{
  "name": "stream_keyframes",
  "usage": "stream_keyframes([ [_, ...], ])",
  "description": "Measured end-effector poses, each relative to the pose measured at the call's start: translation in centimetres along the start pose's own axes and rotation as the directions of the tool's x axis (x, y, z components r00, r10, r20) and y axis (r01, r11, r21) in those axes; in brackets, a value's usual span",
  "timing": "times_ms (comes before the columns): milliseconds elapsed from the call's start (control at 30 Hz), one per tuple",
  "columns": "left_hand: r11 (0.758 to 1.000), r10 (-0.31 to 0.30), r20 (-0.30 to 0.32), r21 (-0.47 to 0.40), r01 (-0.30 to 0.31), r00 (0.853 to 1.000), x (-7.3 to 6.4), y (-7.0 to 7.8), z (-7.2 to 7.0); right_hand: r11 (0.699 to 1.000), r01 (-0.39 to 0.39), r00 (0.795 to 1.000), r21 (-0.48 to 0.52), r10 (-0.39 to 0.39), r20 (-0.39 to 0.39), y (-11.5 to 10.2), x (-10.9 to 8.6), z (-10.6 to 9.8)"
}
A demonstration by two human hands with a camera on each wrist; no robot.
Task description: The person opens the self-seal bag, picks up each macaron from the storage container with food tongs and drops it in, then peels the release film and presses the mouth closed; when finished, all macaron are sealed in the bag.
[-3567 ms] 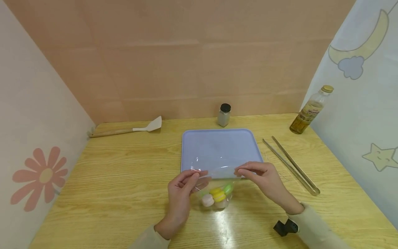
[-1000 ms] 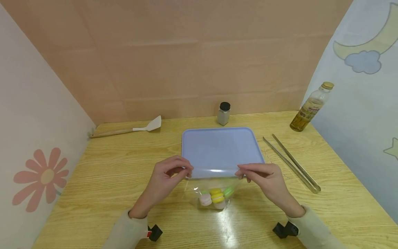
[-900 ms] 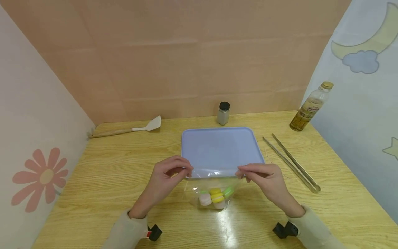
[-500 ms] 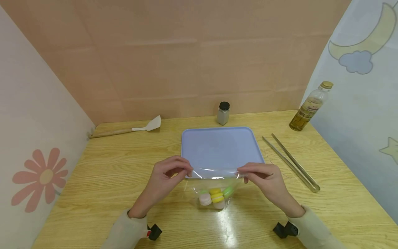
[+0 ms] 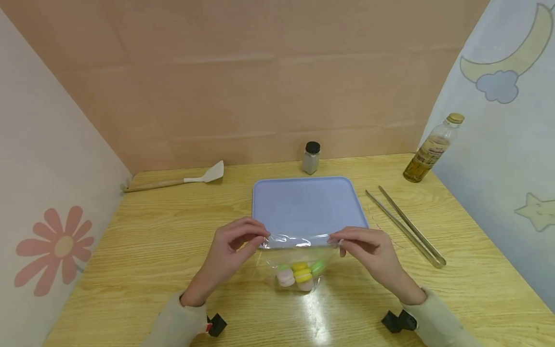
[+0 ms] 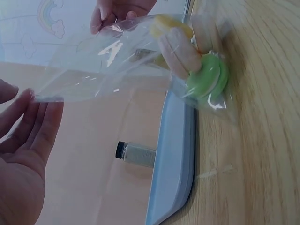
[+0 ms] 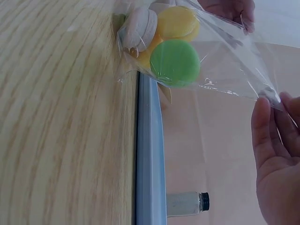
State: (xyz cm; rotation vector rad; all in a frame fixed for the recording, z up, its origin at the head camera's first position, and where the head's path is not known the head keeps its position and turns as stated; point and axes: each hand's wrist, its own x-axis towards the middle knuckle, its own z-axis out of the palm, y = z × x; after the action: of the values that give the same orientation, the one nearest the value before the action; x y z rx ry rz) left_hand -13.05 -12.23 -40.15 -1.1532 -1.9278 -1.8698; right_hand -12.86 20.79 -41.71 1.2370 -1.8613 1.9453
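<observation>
A clear plastic bag (image 5: 299, 254) stands on the wood-grain table, with several macarons in its bottom: yellow (image 5: 302, 275), green (image 5: 318, 267) and pale pink (image 5: 285, 277). My left hand (image 5: 230, 248) pinches the left corner of the bag's top edge between thumb and fingers. At the opposite corner, my right hand (image 5: 368, 248) pinches the film the same way. The top edge stretches between them, shiny and slightly wrinkled. In the right wrist view a green macaron (image 7: 175, 63) presses against the film below the right hand (image 7: 281, 164). Whether the bag's mouth is sealed, I cannot tell.
Just behind the bag lies a lavender-blue tray (image 5: 308, 202). Metal tongs (image 5: 412, 231) rest to its right, and a bottle of amber liquid (image 5: 429, 154) stands beyond them. A small black-capped jar (image 5: 311, 159) and a spatula (image 5: 182, 181) are at the back.
Over the last few seconds my left hand has moved left to the bag's corner, drawing the top edge straight. Since then both hands have stayed nearly still, and glints along the film have shifted.
</observation>
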Motion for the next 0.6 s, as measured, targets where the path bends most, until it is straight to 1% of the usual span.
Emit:
stream_keyframes([
  [100, 1.000, -0.013, -0.032, 0.016, 0.014, 0.999, 0.07, 0.20, 0.38, 0.999, 0.033, 0.999, -0.006, -0.033, 0.011, -0.03, 0.04, -0.02],
  [200, 0.999, -0.032, -0.063, 0.028, 0.034, 0.997, 0.09, 0.39, 0.73, 0.999, 0.037, 0.999, -0.026, -0.037, 0.003, -0.05, 0.03, 0.01],
  [267, 0.999, -0.040, -0.076, 0.031, 0.042, 0.996, 0.11, 0.48, 0.89, 0.999, 0.022, 1.000, -0.037, -0.023, -0.011, -0.09, -0.04, 0.06],
  [400, 0.999, -0.035, -0.082, 0.037, 0.039, 0.996, 0.15, 0.59, 1.02, 0.999, -0.025, 0.998, -0.039, 0.023, -0.051, -0.26, -0.21, 0.20],
  [600, 0.998, -0.047, -0.079, 0.041, 0.050, 0.996, 0.19, 0.84, 1.03, 0.994, -0.107, 0.989, -0.024, 0.103, -0.107, -0.54, -0.43, 0.36],
])
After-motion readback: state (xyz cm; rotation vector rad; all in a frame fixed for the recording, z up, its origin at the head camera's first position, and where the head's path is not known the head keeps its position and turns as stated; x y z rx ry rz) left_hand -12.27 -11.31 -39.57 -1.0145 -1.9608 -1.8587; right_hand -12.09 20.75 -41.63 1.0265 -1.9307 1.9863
